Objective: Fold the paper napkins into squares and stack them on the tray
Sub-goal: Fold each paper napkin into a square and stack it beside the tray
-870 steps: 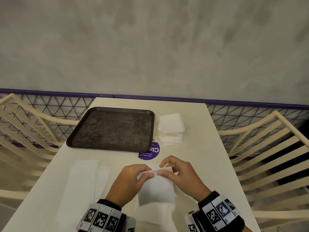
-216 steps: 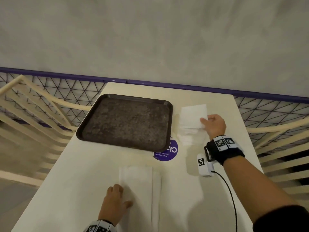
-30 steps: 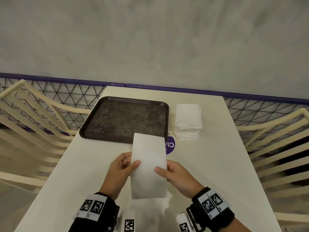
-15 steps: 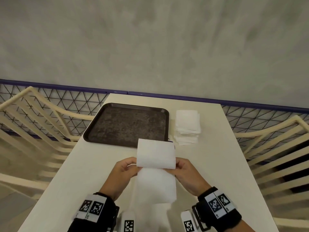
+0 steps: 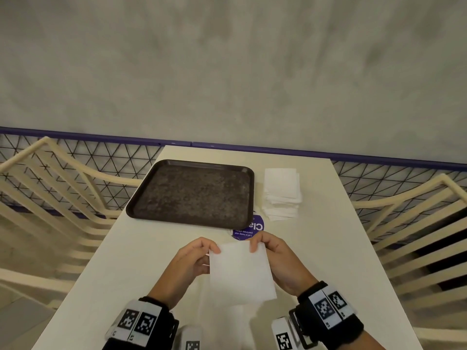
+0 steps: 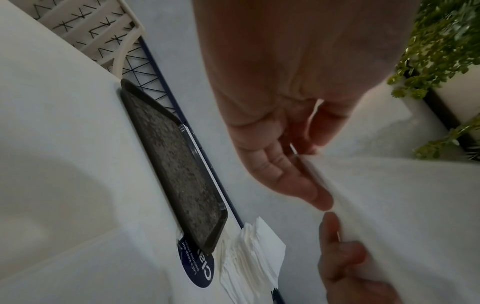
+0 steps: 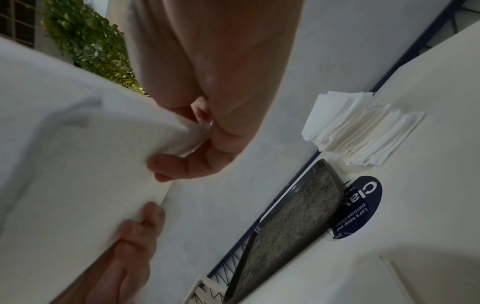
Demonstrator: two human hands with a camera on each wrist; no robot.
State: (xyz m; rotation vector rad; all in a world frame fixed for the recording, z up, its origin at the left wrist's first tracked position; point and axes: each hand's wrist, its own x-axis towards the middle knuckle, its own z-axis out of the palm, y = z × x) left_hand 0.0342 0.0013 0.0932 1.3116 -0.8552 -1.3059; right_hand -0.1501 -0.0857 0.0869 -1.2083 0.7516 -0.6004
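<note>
Both hands are up off the table (image 5: 336, 248) with a white napkin (image 5: 240, 271) held between them. The left hand (image 5: 192, 258) pinches the napkin's far left corner, thumb on the near face and fingers curled behind it. The right hand (image 5: 275, 256) pinches the far right corner the same way. The left wrist view shows the left hand's thumb (image 6: 291, 181) lying along the napkin's edge, with the right hand's fingers (image 6: 342, 253) just beyond it on the same edge. The sheet hangs from the two grips toward the person, roughly square, its lower edge loose.

Under the napkin, between the wrists, another flat napkin (image 5: 217, 322) lies on the table.

Beyond the hands, slightly to the left, sits the dark tray (image 5: 141, 198), with no napkin on it. Past the right hand, to the tray's right and just beside it, stands a stack (image 5: 281, 193) of white napkins, its layers fanned a little. A round purple sticker (image 5: 249, 229) shows on the table just beyond the right hand's fingers, partly tucked under the tray's near right corner.

Pale slatted chairs (image 5: 417, 236) flank the table on both sides.
</note>
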